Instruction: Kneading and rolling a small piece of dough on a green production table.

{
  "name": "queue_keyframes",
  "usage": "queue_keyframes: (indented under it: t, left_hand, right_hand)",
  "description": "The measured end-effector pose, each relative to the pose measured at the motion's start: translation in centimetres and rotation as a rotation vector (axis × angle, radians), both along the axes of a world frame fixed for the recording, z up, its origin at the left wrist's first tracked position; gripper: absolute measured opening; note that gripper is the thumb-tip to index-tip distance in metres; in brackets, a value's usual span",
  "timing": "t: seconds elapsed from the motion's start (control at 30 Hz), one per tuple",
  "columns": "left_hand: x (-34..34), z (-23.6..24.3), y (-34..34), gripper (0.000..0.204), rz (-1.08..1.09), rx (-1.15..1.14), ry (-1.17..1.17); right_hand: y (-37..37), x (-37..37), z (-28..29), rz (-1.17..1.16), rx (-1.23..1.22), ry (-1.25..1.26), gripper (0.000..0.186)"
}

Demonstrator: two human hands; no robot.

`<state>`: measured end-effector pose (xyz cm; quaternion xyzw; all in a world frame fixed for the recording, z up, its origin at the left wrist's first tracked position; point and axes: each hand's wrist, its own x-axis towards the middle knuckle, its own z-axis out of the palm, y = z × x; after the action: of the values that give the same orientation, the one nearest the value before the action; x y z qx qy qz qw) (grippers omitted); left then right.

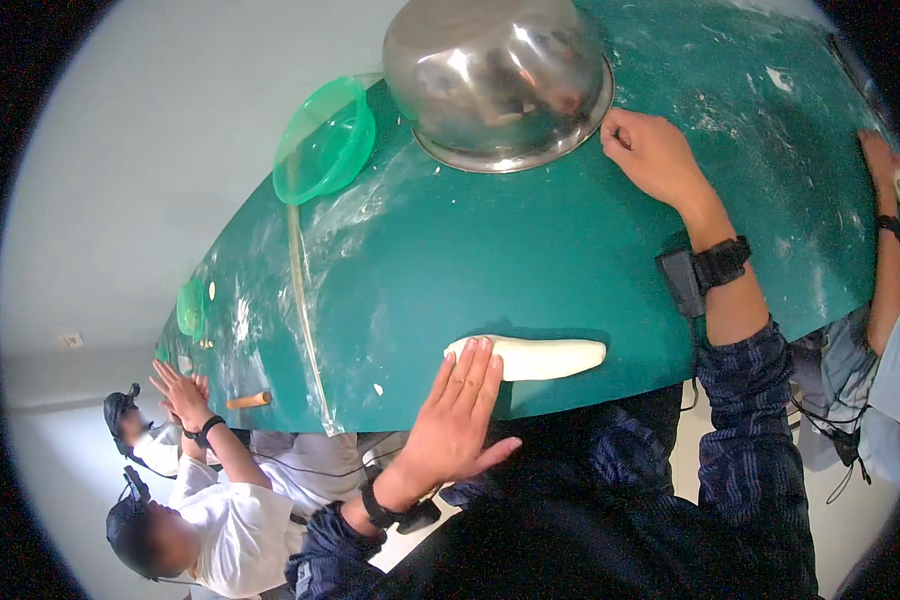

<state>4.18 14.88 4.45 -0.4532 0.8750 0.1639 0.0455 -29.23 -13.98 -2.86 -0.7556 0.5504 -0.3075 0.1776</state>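
A smooth, pale log of dough [555,358] lies on the green table near its front edge. My left hand [457,405] rests on the log's left end, fingers straight and together, thumb out to the side. Farther off, a large metal bowl [495,80] stands upside down with its rim on the table. Right beside that rim is my right hand [650,155], its fingers curled closed. What those fingers hold, if anything, is hidden, and I cannot tell whether they touch the rim.
Flour dusts the green table [450,250]. A translucent green basin [325,140] sits at the far left edge. Down the left side are a clear strip [300,290], a short wooden rolling pin [248,400] and a co-worker's hands [182,395]. At far right another person's hand [882,165] holds dough.
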Motion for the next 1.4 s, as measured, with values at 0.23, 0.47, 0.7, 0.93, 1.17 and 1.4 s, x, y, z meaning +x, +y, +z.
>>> queue_keyframes:
  t: [0.23, 0.47, 0.7, 0.93, 1.17, 1.4]
  left_hand:
    - [-0.6, -0.6, -8.6, 0.096, -0.051, 0.072, 0.175]
    - [-3.0, -4.4, -15.5, 0.086, 0.017, -0.221, 0.217]
    - [-3.4, -4.9, -11.6, 0.09, 0.125, -0.274, 0.257]
    - [-2.7, -3.9, -5.2, 0.098, 0.159, -0.215, 0.195]
    - [-1.8, -0.4, -0.1, 0.099, 0.061, 0.019, 0.093]
    - [-5.1, 3.2, -1.0, 0.096, 0.113, 0.133, 0.05]
  right_hand:
    - [-0.4, -0.3, -1.0, 0.042, -0.028, -0.038, 0.017]
    - [0.1, 0.3, 0.2, 0.014, 0.012, 0.007, 0.018]
    - [-0.2, -0.2, -0.6, 0.039, -0.022, -0.005, 0.018]
    - [-0.1, 0.1, -0.6, 0.037, -0.038, -0.006, 0.017]
    - [-0.1, -0.2, -0.6, 0.059, -0.047, -0.034, 0.017]
    - [0.0, 0.0, 0.2, 0.006, 0.006, 0.055, 0.019]
